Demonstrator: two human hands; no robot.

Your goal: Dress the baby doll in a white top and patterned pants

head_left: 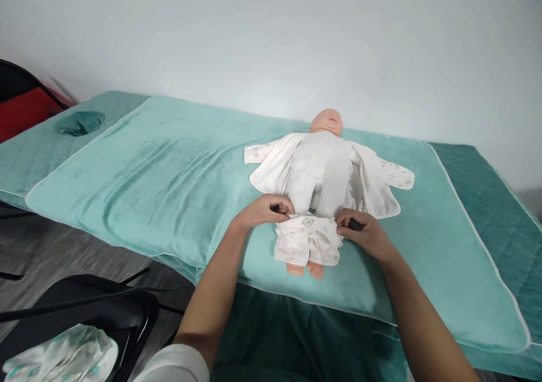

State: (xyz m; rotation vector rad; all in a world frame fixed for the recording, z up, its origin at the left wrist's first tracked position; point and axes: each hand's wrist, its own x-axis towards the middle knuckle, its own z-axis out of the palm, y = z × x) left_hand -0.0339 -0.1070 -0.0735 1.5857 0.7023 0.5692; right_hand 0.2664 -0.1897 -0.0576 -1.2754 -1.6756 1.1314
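A baby doll lies on its back, its bare head toward the wall and its feet toward me. An opened white jacket with printed sleeves is spread out under its pale grey-white cloth body. Small printed white pants cover its lower legs, and the bare feet stick out of the leg ends. With closed fingers my left hand pinches the waistband at its left end. My right hand grips the same waistband at the right end, with the thumb and fingers together.
A green velvety cover is spread over a long massage bed, which has a face hole at the far left. Below left stands a black chair with a crumpled printed cloth on it. A white wall borders the back.
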